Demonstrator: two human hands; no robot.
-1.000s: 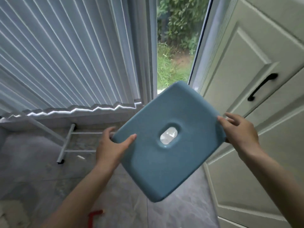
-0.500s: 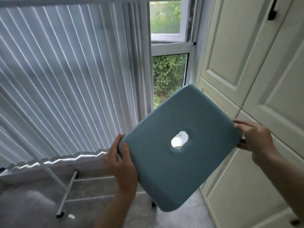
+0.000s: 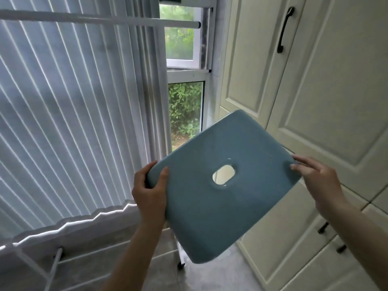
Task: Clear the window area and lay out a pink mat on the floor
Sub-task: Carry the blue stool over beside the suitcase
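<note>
A: What is the person holding?

B: A blue stool (image 3: 220, 204), lifted in the air and tilted, its flat seat facing the camera. There's an oval hole (image 3: 224, 174) in the middle of the seat.

A: How do the hands sit on it?

B: The left hand (image 3: 150, 191) grips the left corner, thumb on the top face, fingers curled round the edge. The right hand (image 3: 321, 181) is at the right corner, fingers fairly straight, tips resting on the top surface near the rim; I cannot tell if the thumb wraps underneath.

A: And where is it in the room?

B: In front of the window (image 3: 184, 106), between the white pleated curtain (image 3: 69, 122) on the left and the cream cupboard doors (image 3: 327, 85) with black handles (image 3: 283, 30) on the right. A white rail (image 3: 100, 21) runs across the top, and the feet of a white rack (image 3: 52, 267) stand on the grey floor (image 3: 220, 278) below.

A: Any pink mat?

B: I can't see one.
</note>
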